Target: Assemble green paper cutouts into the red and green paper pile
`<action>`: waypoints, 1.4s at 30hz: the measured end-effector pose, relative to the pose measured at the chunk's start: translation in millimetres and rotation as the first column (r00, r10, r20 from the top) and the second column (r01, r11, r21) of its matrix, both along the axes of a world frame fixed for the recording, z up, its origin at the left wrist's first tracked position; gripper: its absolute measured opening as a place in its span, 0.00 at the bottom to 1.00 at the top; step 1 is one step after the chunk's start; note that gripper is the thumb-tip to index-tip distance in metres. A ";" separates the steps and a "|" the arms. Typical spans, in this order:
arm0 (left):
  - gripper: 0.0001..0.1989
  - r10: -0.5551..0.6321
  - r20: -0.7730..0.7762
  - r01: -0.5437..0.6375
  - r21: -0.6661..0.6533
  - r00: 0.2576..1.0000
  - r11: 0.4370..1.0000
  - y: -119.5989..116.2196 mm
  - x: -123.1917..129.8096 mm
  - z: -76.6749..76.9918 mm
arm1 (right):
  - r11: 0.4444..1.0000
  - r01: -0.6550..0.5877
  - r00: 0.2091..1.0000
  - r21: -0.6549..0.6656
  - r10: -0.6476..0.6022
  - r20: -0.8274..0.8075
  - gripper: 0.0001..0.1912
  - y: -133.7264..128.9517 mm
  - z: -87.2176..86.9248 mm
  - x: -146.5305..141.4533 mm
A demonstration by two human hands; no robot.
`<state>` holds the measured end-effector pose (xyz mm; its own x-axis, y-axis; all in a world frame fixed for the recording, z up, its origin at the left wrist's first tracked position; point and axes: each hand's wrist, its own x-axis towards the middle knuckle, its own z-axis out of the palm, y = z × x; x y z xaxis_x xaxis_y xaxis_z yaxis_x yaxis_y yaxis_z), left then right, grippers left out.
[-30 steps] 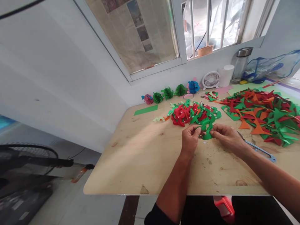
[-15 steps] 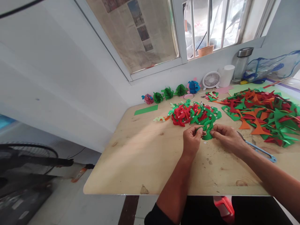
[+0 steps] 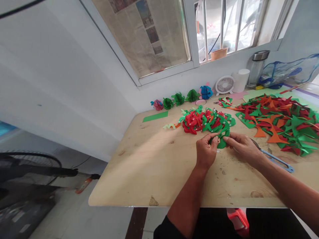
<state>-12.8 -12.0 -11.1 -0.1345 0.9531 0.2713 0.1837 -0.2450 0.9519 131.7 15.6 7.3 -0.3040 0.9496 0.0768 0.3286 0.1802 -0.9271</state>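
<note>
Between my two hands is a green paper piece (image 3: 221, 143), held just above the wooden table (image 3: 149, 166). My left hand (image 3: 206, 147) pinches its left side between thumb and fingers. My right hand (image 3: 240, 145) has its thumb and forefinger closed on its right side. Right behind my hands lies a heap of red and green curled paper pieces (image 3: 193, 121), some with small white patches. A pale green wavy strip (image 3: 169, 126) lies at the heap's left end.
Scissors with blue handles (image 3: 279, 161) lie beside my right forearm. Orange, red and green scraps (image 3: 276, 122) are piled at the right. Paper figures (image 3: 178, 99), a small fan (image 3: 224, 85) and a glass bottle (image 3: 256, 69) stand along the wall. A green strip (image 3: 155, 116) lies back left.
My left hand has shifted slightly right, nearer my right hand. The green paper now looks more bunched together, and my right fingertips reach further over it.
</note>
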 end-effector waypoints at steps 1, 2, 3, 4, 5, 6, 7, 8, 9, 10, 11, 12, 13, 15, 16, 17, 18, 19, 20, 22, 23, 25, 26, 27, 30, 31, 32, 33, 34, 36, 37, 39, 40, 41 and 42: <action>0.12 0.005 -0.040 -0.004 0.017 0.999 1.000 -0.9 0.3 0.7 | 1.000 0.000 1.000 -0.003 0.000 -0.006 0.17 0.2 -0.3 -0.2; 0.12 0.009 -0.076 -0.007 0.036 0.997 0.999 -1.7 0.7 1.5 | 1.000 -0.002 1.000 -0.010 0.002 -0.014 0.17 0.4 -0.7 -0.3; 0.12 0.015 -0.109 -0.008 0.058 0.994 0.998 -2.4 1.3 2.4 | 1.000 -0.004 1.000 -0.017 0.004 -0.022 0.16 0.7 -1.3 -0.5; 0.12 0.019 -0.138 -0.008 0.082 0.990 0.997 -3.0 1.9 3.6 | 1.000 -0.008 1.000 -0.022 0.007 -0.030 0.15 1.0 -1.8 -0.5; 0.11 0.021 -0.162 -0.004 0.103 0.987 0.995 -3.6 2.5 5.0 | 1.000 -0.011 0.999 -0.024 0.010 -0.039 0.14 1.3 -2.2 -0.5; 0.11 0.020 -0.180 0.002 0.122 0.984 0.992 -4.3 3.1 6.4 | 1.000 -0.010 0.999 -0.024 0.009 -0.047 0.13 1.5 -2.5 -0.4; 0.11 0.016 -0.187 0.010 0.136 0.982 0.991 -5.0 3.6 7.8 | 1.000 -0.010 0.998 -0.026 0.008 -0.055 0.12 1.7 -2.8 -0.3; 0.11 0.007 -0.183 0.020 0.142 0.983 0.990 -5.7 3.8 9.0 | 1.000 -0.007 0.998 -0.030 0.005 -0.065 0.11 1.9 -3.2 -0.1; 0.12 -0.007 -0.165 0.030 0.140 0.986 0.990 -6.2 3.9 9.8 | 0.999 -0.004 0.997 -0.038 0.001 -0.078 0.11 2.0 -3.6 0.2; 0.12 -0.020 -0.133 0.037 0.130 0.991 0.991 -6.5 3.8 10.1 | 0.999 0.000 0.996 -0.049 -0.004 -0.093 0.10 2.2 -4.2 0.5; 0.12 -0.027 -0.089 0.037 0.115 0.996 0.993 -6.3 3.6 9.7 | 0.998 0.002 0.994 -0.063 -0.009 -0.111 0.10 2.4 -5.0 0.9; 0.12 -0.027 -0.036 0.031 0.095 0.999 0.995 -5.6 3.3 8.7 | 0.997 0.001 0.991 -0.077 -0.011 -0.131 0.11 2.6 -5.8 1.2; 0.12 -0.021 0.023 0.019 0.072 1.000 0.997 -4.6 3.0 7.2 | 0.996 -0.005 0.988 -0.091 -0.009 -0.153 0.11 2.8 -6.8 1.4; 0.11 -0.004 0.138 0.001 0.019 0.990 1.000 -1.6 2.4 4.0 | 0.993 -0.021 0.981 -0.119 -0.002 -0.195 0.11 3.2 -8.7 1.9; 0.11 -0.002 0.190 0.003 -0.006 0.982 1.000 -0.2 2.0 2.8 | 0.991 -0.031 0.977 -0.131 0.003 -0.214 0.12 3.3 -9.5 2.0; 0.11 -0.003 0.238 0.010 -0.030 0.971 1.000 1.1 1.7 2.3 | 0.989 -0.043 0.973 -0.142 0.010 -0.231 0.12 3.4 -10.3 2.2; 0.11 -0.008 0.283 0.023 -0.052 0.959 0.998 1.9 1.4 2.6 | 0.987 -0.055 0.969 -0.149 0.017 -0.245 0.13 3.4 -11.0 2.4; 0.10 -0.017 0.323 0.042 -0.073 0.946 0.996 2.4 1.0 3.7 | 0.986 -0.067 0.966 -0.153 0.026 -0.258 0.13 3.4 -11.6 2.6; 0.10 -0.029 0.360 0.066 -0.092 0.933 0.994 2.4 0.6 5.4 | 0.985 -0.079 0.962 -0.153 0.035 -0.271 0.13 3.2 -12.0 2.9; 0.10 -0.065 0.420 0.127 -0.121 0.905 0.984 1.8 -0.7 9.6 | 0.982 -0.107 0.954 -0.153 0.058 -0.294 0.14 2.7 -12.5 3.6; 0.09 -0.087 0.448 0.160 -0.128 0.890 0.979 1.4 -1.4 11.4 | 0.980 -0.122 0.950 -0.154 0.071 -0.306 0.14 2.5 -12.5 4.0; 0.09 -0.126 0.501 0.221 -0.136 0.856 0.966 1.1 -2.9 13.6 | 0.975 -0.154 0.941 -0.159 0.096 -0.323 0.13 1.9 -12.4 4.8; 0.09 -0.139 0.526 0.246 -0.139 0.839 0.959 1.2 -3.6 13.9 | 0.972 -0.169 0.938 -0.160 0.109 -0.328 0.13 1.7 -12.4 5.3; 0.09 -0.150 0.549 0.268 -0.142 0.822 0.953 1.4 -4.3 13.9 | 0.970 -0.182 0.936 -0.160 0.121 -0.331 0.14 1.6 -12.5 5.7; 0.11 -0.174 0.593 0.313 -0.138 0.786 0.940 2.1 -5.6 13.3 | 0.962 -0.214 0.922 -0.168 0.142 -0.361 0.15 1.6 -13.2 7.1; 0.11 -0.185 0.600 0.322 -0.128 0.778 0.938 2.1 -5.9 13.5 | 0.957 -0.226 0.913 -0.183 0.142 -0.381 0.15 1.5 -13.3 7.6; 0.11 -0.199 0.604 0.331 -0.115 0.772 0.937 2.0 -6.1 13.9 | 0.950 -0.238 0.903 -0.204 0.139 -0.406 0.15 1.3 -13.2 7.9; 0.11 -0.214 0.604 0.340 -0.100 0.767 0.935 1.7 -6.3 14.6 | 0.942 -0.247 0.892 -0.227 0.130 -0.433 0.15 0.8 -12.7 8.2; 0.11 -0.232 0.601 0.350 -0.085 0.765 0.933 1.3 -6.4 15.4 | 0.933 -0.255 0.881 -0.252 0.117 -0.458 0.15 0.2 -11.9 8.4; 0.12 -0.276 0.585 0.376 -0.055 0.763 0.925 0.2 -6.6 17.3 | 0.914 -0.269 0.862 -0.303 0.088 -0.499 0.14 -1.6 -9.4 8.6; 0.13 -0.297 0.575 0.389 -0.040 0.762 0.920 -0.4 -6.5 18.3 | 0.906 -0.275 0.854 -0.323 0.076 -0.515 0.14 -2.6 -8.0 8.8; 0.14 -0.333 0.565 0.409 -0.008 0.755 0.913 -1.7 -6.1 20.3 | 0.892 -0.283 0.848 -0.353 0.060 -0.527 0.13 -4.3 -5.4 9.3; 0.14 -0.347 0.565 0.416 0.007 0.748 0.909 -2.3 -5.7 21.1 | 0.889 -0.283 0.850 -0.362 0.057 -0.524 0.13 -4.9 -4.6 9.7; 0.14 -0.357 0.568 0.421 0.021 0.741 0.907 -2.8 -5.4 21.9 | 0.888 -0.278 0.855 -0.365 0.056 -0.515 0.12 -5.3 -4.1 10.2; 0.14 -0.365 0.570 0.424 0.032 0.736 0.905 -3.3 -5.1 22.4 | 0.890 -0.270 0.863 -0.367 0.055 -0.503 0.12 -5.4 -4.1 10.8</action>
<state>-17.9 -15.3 11.4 0.1625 0.9708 0.1765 -0.4710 -0.0809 0.8784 142.5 10.2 3.2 -0.4861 0.8633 -0.1354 -0.1618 -0.2411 -0.9569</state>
